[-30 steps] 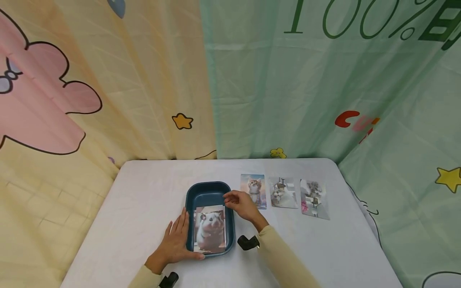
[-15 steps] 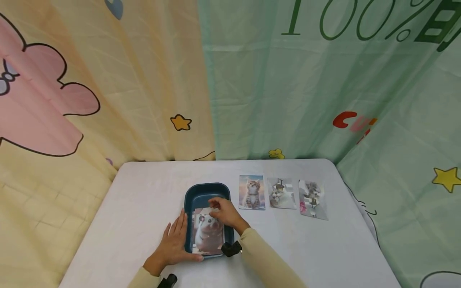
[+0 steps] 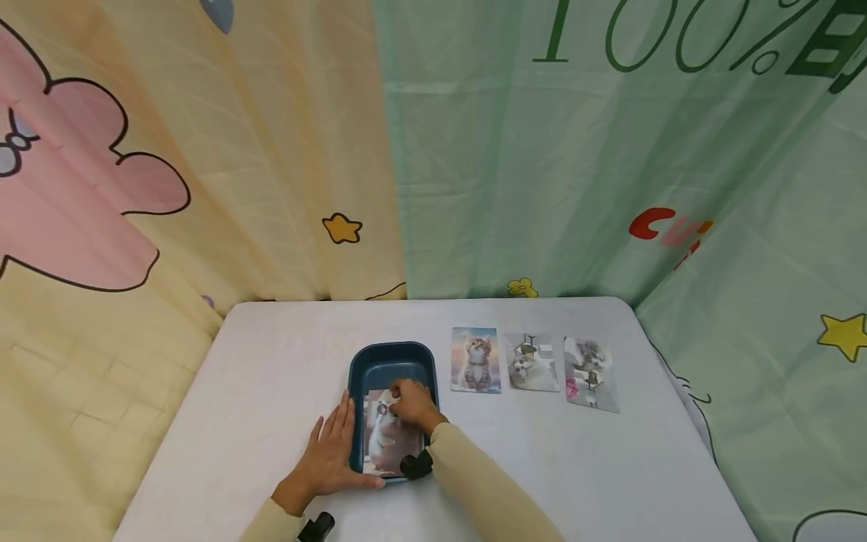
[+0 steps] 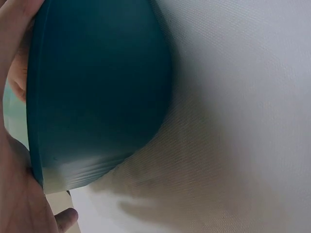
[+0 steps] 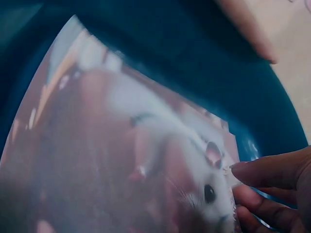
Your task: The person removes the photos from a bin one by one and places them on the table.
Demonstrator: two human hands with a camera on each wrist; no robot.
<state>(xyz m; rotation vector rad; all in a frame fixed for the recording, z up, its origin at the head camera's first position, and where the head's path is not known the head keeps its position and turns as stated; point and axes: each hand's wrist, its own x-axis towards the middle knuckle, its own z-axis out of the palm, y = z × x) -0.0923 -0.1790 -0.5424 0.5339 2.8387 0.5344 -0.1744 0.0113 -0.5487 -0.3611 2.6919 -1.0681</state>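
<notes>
A dark teal rectangular tray [image 3: 379, 364] stands on the table with a stack of picture cards inside. The top one is a hamster photo card [image 3: 379, 450]. My right hand [image 3: 411, 405] is inside the tray and pinches that card's far edge. In the right wrist view, the thumb [image 5: 265, 171] lies on the card's face near the hamster's ear, and the other fingers are curled at its edge. With straight fingers, my left hand [image 3: 328, 453] rests along the tray's left side, thumb at the near rim. The tray's outer wall [image 4: 97, 87] fills much of the left wrist view.
To the tray's right, three cards lie in a row: a kitten card [image 3: 476, 361], a pale animal card [image 3: 533, 363] and a grey animal card [image 3: 591, 374]. The white-covered table [image 3: 284, 339] has printed curtains [image 3: 467, 188] behind it.
My right hand has moved left and down from the tray's right rim onto the hamster photo card and pinches its edge. The kitten card is now uncovered. My left hand has stayed put.
</notes>
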